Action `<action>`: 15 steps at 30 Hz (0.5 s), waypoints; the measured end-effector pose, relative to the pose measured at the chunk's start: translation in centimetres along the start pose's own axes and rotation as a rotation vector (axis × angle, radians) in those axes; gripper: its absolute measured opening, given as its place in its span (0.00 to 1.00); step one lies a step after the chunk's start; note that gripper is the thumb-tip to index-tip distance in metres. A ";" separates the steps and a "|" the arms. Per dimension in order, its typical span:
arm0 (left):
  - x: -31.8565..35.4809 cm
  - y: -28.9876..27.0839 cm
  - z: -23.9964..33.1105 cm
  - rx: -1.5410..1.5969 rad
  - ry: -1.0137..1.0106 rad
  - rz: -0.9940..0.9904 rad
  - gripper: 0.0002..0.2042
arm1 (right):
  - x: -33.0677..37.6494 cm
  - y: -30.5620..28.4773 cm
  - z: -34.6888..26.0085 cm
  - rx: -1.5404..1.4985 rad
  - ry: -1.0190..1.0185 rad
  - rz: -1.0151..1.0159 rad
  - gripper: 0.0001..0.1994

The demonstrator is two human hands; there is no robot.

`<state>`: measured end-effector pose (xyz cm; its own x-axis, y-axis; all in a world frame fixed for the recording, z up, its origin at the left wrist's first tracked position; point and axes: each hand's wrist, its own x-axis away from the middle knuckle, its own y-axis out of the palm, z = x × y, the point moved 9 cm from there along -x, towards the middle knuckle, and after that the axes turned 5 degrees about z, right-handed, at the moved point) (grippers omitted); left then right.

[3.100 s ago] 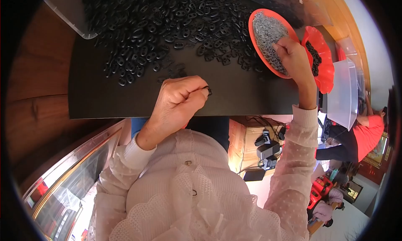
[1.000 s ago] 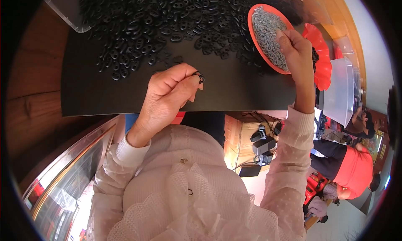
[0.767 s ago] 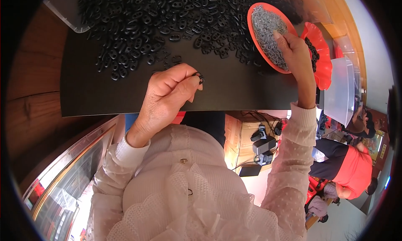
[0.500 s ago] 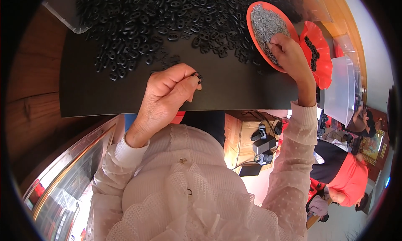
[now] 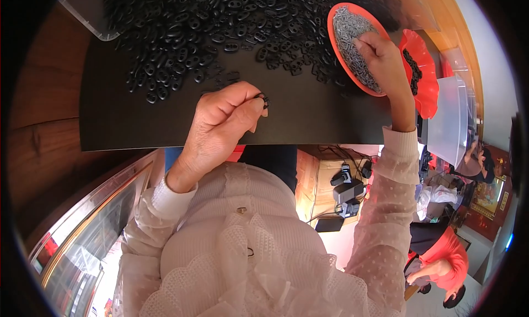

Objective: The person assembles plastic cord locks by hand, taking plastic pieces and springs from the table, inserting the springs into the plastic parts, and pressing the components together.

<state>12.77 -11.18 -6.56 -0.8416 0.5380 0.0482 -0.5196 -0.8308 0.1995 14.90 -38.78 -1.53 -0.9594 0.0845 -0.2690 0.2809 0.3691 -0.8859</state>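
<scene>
My left hand (image 5: pixel 226 117) is closed above the near part of the dark table, pinching a small black plastic piece (image 5: pixel 265 100) between thumb and fingers. Most of that piece is hidden by the fingertips. Over at the right, my right hand (image 5: pixel 383 60) reaches into an orange-red bowl (image 5: pixel 332 29) full of small grey screws (image 5: pixel 352 30). Its thumb and fingers are pressed together at the screws; whatever lies between them is hidden. A large heap of black plastic pieces with two holes (image 5: pixel 215 25) covers the far side of the table.
Right of the bowl stands a red wavy-edged dish (image 5: pixel 428 91) with small black parts (image 5: pixel 412 71). A translucent plastic box (image 5: pixel 445 118) is beside it. Black power adapters and cables (image 5: pixel 347 192) lie below the table edge. A person in red (image 5: pixel 449 256) is at lower right.
My right hand stays in the screw bowl, its fingers shifted slightly among the screws. My left hand keeps its hold almost unmoved. The person in red at lower right has bent lower.
</scene>
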 end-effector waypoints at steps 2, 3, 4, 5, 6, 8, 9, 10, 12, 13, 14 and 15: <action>0.0 -0.1 -0.1 -0.004 0.004 -0.001 0.05 | 0.1 -0.5 0.0 0.031 0.053 0.024 0.09; 0.0 -0.1 0.0 -0.007 0.009 -0.007 0.05 | 0.1 -0.6 0.2 0.034 0.056 0.025 0.09; 0.0 0.0 0.0 -0.006 0.009 -0.010 0.05 | 0.2 -0.8 0.9 -0.030 0.094 0.034 0.10; 0.0 0.1 0.1 -0.012 0.013 -0.010 0.05 | 0.4 -0.9 1.4 -0.094 0.132 0.044 0.11; 0.0 0.0 0.1 -0.019 0.015 -0.005 0.05 | 0.4 -0.8 1.3 -0.095 0.132 0.043 0.11; 0.0 -0.1 0.0 -0.018 0.008 0.000 0.05 | 0.5 -0.7 1.4 -0.218 0.200 0.055 0.13; 0.0 -0.1 0.0 -0.016 0.002 0.004 0.05 | 0.6 -0.8 1.2 -0.218 0.200 0.054 0.13; 0.0 -0.1 0.0 -0.016 0.002 0.005 0.05 | 0.7 -0.8 1.1 -0.172 0.224 0.037 0.14; 0.0 0.0 0.1 -0.020 0.002 0.000 0.05 | 0.8 -0.9 1.2 -0.125 0.247 0.020 0.14; 0.0 0.0 0.1 -0.020 0.002 -0.001 0.05 | 0.8 -1.4 1.1 -0.057 0.197 0.052 0.14; 0.0 0.1 0.2 -0.012 0.004 -0.008 0.05 | 0.7 -1.8 0.8 0.011 0.147 0.084 0.15; 0.0 0.0 0.1 -0.007 0.003 -0.008 0.05 | 0.8 -1.6 0.3 0.007 0.145 0.082 0.15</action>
<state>12.80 -11.22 -6.46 -0.8376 0.5445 0.0432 -0.5278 -0.8272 0.1929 13.68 -39.58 -0.43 -0.9267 0.2470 -0.2833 0.3579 0.3495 -0.8659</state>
